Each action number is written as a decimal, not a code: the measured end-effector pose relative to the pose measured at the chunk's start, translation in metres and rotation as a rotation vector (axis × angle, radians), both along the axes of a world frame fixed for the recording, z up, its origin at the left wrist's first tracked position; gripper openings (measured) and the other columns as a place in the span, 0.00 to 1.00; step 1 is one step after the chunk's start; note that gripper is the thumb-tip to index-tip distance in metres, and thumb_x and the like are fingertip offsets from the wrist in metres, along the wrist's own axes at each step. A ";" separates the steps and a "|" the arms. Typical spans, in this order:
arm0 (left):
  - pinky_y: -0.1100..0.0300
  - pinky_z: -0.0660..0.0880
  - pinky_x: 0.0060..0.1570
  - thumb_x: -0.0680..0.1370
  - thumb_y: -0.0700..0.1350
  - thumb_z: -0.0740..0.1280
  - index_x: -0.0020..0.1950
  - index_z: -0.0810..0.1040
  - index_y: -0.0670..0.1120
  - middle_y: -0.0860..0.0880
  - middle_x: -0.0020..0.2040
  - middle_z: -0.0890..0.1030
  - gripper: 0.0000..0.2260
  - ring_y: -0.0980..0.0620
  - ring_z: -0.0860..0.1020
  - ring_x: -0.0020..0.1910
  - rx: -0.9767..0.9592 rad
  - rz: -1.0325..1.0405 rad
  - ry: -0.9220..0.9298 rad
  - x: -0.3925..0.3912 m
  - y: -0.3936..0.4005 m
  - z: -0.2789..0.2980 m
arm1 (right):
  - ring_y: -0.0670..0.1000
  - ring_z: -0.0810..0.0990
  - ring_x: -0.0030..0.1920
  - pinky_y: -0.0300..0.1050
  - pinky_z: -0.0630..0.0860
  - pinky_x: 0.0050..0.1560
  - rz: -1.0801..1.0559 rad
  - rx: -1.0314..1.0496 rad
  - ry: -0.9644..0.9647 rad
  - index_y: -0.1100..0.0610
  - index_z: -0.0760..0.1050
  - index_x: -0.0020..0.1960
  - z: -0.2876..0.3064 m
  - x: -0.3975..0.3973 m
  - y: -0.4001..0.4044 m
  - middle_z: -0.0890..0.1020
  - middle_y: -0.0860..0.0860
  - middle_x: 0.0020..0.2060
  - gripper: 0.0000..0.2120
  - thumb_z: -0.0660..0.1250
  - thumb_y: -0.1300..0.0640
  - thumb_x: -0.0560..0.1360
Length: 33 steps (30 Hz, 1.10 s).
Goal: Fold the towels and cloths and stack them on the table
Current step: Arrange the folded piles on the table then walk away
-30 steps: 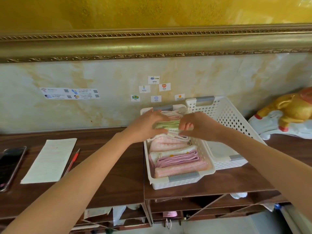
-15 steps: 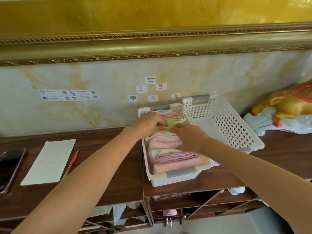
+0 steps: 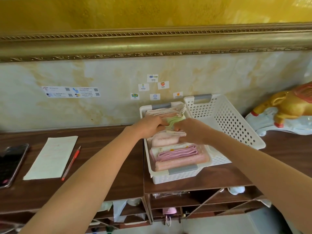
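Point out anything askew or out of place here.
The empty white basket sits tilted, its near end propped on the rim of the basket of folded cloths. Nothing else stands out.

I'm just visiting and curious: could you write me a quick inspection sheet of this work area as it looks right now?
Surface: dark wooden table, open shelves beneath.
Job's things: folded pink and cream cloths filed in the white basket; green cloth going in at the far end.
Clutter: empty basket, paper, red pen, phone.
Grippers: left hand and right hand both hold the green cloth.
Cables: nothing seen.
Surroundings: marbled wall, picture stickers, golden figurine.
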<state>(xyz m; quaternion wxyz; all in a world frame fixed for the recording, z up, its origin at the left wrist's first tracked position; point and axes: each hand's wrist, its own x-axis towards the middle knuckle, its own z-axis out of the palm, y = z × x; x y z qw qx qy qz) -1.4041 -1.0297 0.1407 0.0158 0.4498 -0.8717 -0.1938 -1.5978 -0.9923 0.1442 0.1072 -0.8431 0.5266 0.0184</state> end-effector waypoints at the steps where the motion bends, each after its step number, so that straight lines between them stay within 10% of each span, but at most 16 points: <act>1: 0.61 0.69 0.52 0.83 0.47 0.57 0.68 0.74 0.50 0.47 0.64 0.78 0.15 0.46 0.77 0.59 -0.058 0.017 0.039 0.000 0.002 0.003 | 0.51 0.79 0.54 0.49 0.76 0.57 -0.008 -0.043 -0.052 0.53 0.76 0.60 0.007 -0.003 -0.001 0.80 0.48 0.55 0.13 0.66 0.52 0.77; 5: 0.49 0.59 0.71 0.84 0.50 0.48 0.77 0.60 0.45 0.43 0.76 0.62 0.21 0.44 0.59 0.75 -0.288 0.133 -0.069 -0.009 0.012 -0.001 | 0.53 0.66 0.71 0.50 0.62 0.71 -0.098 -0.319 -0.037 0.55 0.66 0.72 0.012 -0.003 -0.015 0.70 0.52 0.70 0.22 0.52 0.47 0.82; 10: 0.45 0.39 0.74 0.83 0.56 0.40 0.79 0.41 0.43 0.45 0.79 0.40 0.28 0.46 0.40 0.78 -0.206 0.253 -0.363 -0.009 0.013 -0.023 | 0.51 0.37 0.77 0.49 0.35 0.75 -0.169 -0.107 0.240 0.55 0.36 0.77 -0.024 0.016 -0.024 0.39 0.51 0.77 0.29 0.38 0.43 0.82; 27: 0.48 0.49 0.75 0.83 0.59 0.44 0.79 0.45 0.46 0.48 0.79 0.42 0.28 0.50 0.41 0.78 -0.172 0.209 -0.271 -0.013 -0.009 -0.022 | 0.52 0.37 0.77 0.54 0.34 0.75 -0.280 -0.062 0.231 0.56 0.36 0.78 -0.036 0.004 -0.038 0.39 0.52 0.77 0.30 0.37 0.42 0.81; 33: 0.53 0.63 0.68 0.82 0.53 0.56 0.77 0.58 0.48 0.47 0.76 0.63 0.24 0.47 0.61 0.74 -0.173 0.408 0.041 0.010 0.020 0.018 | 0.54 0.62 0.73 0.53 0.49 0.75 -0.195 -0.247 -0.056 0.60 0.63 0.71 0.001 0.013 -0.032 0.69 0.56 0.70 0.25 0.44 0.46 0.83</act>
